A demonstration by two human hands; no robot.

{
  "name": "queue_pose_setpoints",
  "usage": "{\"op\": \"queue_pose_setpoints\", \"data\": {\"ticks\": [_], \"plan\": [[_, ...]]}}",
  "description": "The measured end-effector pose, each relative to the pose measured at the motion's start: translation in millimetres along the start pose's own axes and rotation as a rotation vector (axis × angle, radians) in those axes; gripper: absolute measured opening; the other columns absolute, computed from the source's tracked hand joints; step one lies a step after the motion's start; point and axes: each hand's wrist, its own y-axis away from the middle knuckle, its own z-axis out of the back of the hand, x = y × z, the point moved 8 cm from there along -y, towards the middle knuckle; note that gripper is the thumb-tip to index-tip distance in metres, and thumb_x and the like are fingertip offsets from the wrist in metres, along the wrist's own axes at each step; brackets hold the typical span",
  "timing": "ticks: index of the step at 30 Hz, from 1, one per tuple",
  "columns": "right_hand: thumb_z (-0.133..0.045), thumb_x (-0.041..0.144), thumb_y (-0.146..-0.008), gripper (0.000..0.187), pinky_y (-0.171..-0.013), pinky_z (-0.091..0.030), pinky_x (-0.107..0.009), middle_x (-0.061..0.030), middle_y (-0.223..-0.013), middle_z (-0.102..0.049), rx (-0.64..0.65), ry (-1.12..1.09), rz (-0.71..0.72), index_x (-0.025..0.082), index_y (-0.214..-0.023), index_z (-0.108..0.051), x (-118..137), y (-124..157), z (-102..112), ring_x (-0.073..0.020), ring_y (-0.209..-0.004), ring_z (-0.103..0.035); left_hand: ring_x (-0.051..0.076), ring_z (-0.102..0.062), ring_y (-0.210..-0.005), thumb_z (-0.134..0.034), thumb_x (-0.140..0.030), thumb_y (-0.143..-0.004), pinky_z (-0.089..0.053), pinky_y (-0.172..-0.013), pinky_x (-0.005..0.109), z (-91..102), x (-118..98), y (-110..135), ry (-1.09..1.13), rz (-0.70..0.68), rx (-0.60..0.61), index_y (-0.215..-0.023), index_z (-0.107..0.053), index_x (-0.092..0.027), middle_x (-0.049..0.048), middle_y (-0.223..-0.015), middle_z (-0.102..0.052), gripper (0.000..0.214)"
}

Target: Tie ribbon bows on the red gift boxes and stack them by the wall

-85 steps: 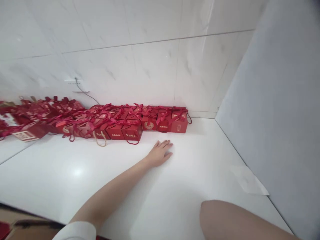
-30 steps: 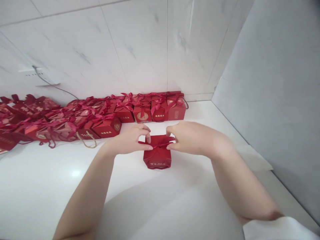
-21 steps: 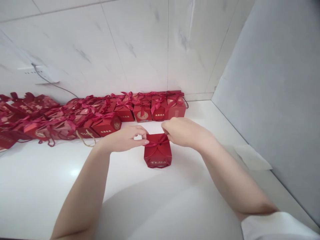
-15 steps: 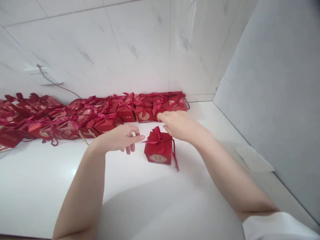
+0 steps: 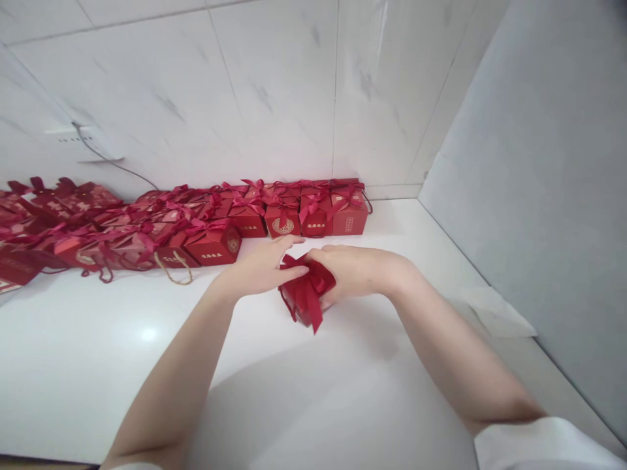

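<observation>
Right hand [image 5: 355, 271] curled round red box [image 5: 292, 296]; left hand [image 5: 262, 266] partly open, thumb at ribbon [image 5: 311, 303].

We see a red box [image 5: 292, 297] with a crimson bow [image 5: 308, 292]; behind the box, gold-printed red cartons [image 5: 283, 224] and grey-veined white tiles [image 5: 279, 104]; beneath it, white tabletop [image 5: 313, 398].

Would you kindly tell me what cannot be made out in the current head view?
All in the head view:
Right side of the handled red box: hidden by the right hand.
Leftmost red boxes: cut off by the picture's left edge.
Marks on the wall fitting: too small to read.
</observation>
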Motion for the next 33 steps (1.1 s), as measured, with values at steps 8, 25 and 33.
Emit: {"op": "queue_pose_setpoints", "data": {"ticks": [8,25,33], "plan": [[-0.041,0.009,-0.094,0.024,-0.077,-0.043,-0.030,-0.0104,-0.113,-0.063,-0.333,0.115,-0.074,0.016,-0.108,-0.059,-18,1,40,-0.0230,-0.102,-0.059,0.023,-0.060,-0.110,-0.059,-0.054,-0.083,-0.048,-0.092,0.033,13.7,23,1,0.002,0.046,-0.024,-0.108,-0.065,-0.028,0.0032,-0.116,-0.062,0.037],[-0.061,0.028,-0.088,0.012,-0.082,-0.046,-0.027,-0.0032,-0.127,-0.059,0.116,-0.494,0.311,0.020,-0.095,-0.065,-20,-29,6,-0.0158,-0.094,-0.061,0.021,-0.057,-0.101,-0.066,-0.046,-0.079,-0.045,-0.083,0.031,-4.2,18,-14,0.104,-0.020,0.107,-0.083,-0.074,-0.028,-0.0011,-0.117,-0.061,0.020],[-0.068,0.040,-0.085,0.021,-0.079,-0.047,-0.026,-0.0036,-0.123,-0.061,0.160,-0.553,0.310,0.022,-0.095,-0.071,-24,-36,-2,-0.0188,-0.101,-0.059,0.018,-0.057,-0.090,-0.067,-0.041,-0.079,-0.041,-0.077,0.029,-9.9,15,-17,0.145,-0.044,0.172,-0.085,-0.072,-0.023,0.0006,-0.102,-0.063,0.020]]}}
